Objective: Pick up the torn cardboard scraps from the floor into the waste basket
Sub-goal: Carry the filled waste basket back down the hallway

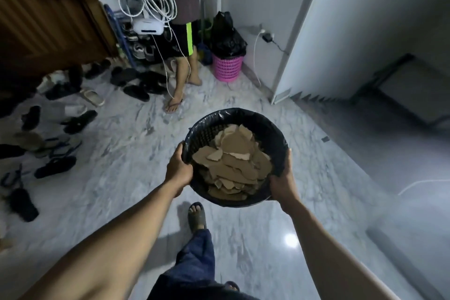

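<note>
Head: black scrap-filled waste basket (270, 129)

home entryway, marble-look tiled floor (121, 153), wooden door (43, 19), loaded shoe rack (121, 39), sandals and slippers (136, 85) scattered about, pink bin (227, 67), charger plugged into wall socket (267, 37)

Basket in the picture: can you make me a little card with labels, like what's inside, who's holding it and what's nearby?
thing: dark waste basket with a black liner, held up above the floor
inside: a heap of torn brown cardboard scraps
left hand: left hand grips the left rim
right hand: right hand grips the right rim
by the wall: pink basket with a black bag in it
at the left: many sandals scattered on the floor
also there: another person holding white cables
</note>
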### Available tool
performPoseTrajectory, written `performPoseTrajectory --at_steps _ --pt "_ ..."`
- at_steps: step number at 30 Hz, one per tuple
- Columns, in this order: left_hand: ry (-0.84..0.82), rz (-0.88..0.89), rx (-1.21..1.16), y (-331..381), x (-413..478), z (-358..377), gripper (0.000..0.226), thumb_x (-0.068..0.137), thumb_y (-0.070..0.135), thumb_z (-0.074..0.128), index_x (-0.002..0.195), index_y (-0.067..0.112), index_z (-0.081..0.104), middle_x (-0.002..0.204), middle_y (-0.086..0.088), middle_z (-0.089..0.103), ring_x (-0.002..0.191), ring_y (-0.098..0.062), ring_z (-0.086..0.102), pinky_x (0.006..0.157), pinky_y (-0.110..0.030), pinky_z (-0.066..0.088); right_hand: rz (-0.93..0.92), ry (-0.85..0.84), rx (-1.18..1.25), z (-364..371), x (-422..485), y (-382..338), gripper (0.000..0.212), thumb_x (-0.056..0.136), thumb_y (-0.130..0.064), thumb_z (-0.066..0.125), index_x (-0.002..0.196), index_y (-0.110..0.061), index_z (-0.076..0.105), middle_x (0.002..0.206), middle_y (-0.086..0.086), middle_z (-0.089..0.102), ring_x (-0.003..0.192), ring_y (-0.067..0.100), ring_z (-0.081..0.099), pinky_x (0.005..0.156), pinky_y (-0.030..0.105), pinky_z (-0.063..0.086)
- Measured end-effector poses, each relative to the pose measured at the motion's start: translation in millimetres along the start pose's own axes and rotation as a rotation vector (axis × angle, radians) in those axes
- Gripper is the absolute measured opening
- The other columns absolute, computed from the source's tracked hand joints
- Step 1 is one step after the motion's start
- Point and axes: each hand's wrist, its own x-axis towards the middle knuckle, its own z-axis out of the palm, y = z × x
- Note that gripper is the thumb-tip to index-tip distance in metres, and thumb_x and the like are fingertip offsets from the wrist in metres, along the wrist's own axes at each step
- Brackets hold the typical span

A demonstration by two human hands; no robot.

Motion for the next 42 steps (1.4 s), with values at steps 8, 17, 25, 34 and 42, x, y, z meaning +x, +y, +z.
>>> performPoseTrajectory --at_steps 8,17,25,34,42 --pt "-0.164 0.254 0.206 113 166 34 0.069 0.095 0.022 0.055 0.152 0.043 0.023 0.148 -0.002 0.047 0.126 -0.028 0.054 0.092 -0.032 0.048 0.022 0.208 -0.054 3 147 -65 0.088 0.081 0.006 0.032 0.114 -0.075 0.037 0.132 -0.007 0.049 0.088 0.04 0.065 0.044 0.049 0.057" --pt "-0.248 0.337 0.418 223 316 101 0.068 0.091 0.03 0.064 0.152 0.02 0.035 0.143 -0.01 0.053 0.13 -0.03 0.051 0.102 -0.037 0.045 0.056 0.399 -0.086 -25 313 -93 0.1 0.073 -0.005 0.074 0.135 -0.068 0.026 0.126 -0.008 0.059 0.086 0.018 0.06 0.075 0.047 0.058" --pt "-0.138 0.302 0.477 311 437 138 0.062 0.081 0.019 0.068 0.141 0.019 0.05 0.112 -0.012 0.07 0.106 -0.033 0.064 0.086 -0.039 0.051 0.15 0.325 -0.121 -45 473 -137 0.094 0.077 -0.038 0.079 0.152 -0.046 0.022 0.139 -0.008 0.058 0.116 0.025 0.061 0.083 0.036 0.053" --pt "-0.233 0.39 0.529 388 565 168 0.066 0.077 0.032 0.064 0.14 0.027 0.048 0.106 -0.008 0.071 0.1 -0.03 0.066 0.084 -0.035 0.051 0.294 0.372 -0.061 -42 603 -171 0.099 0.077 -0.042 0.079 0.155 -0.044 0.018 0.137 0.0 0.059 0.114 0.025 0.06 0.08 0.033 0.053" --pt "-0.504 0.466 0.621 440 727 188 0.083 0.078 0.048 0.065 0.15 0.017 0.037 0.123 -0.01 0.067 0.114 -0.028 0.062 0.09 -0.036 0.05 0.466 0.549 0.079 18 717 -182 0.091 0.082 -0.031 0.071 0.152 -0.05 0.017 0.134 0.001 0.062 0.096 0.026 0.066 0.071 0.044 0.06"
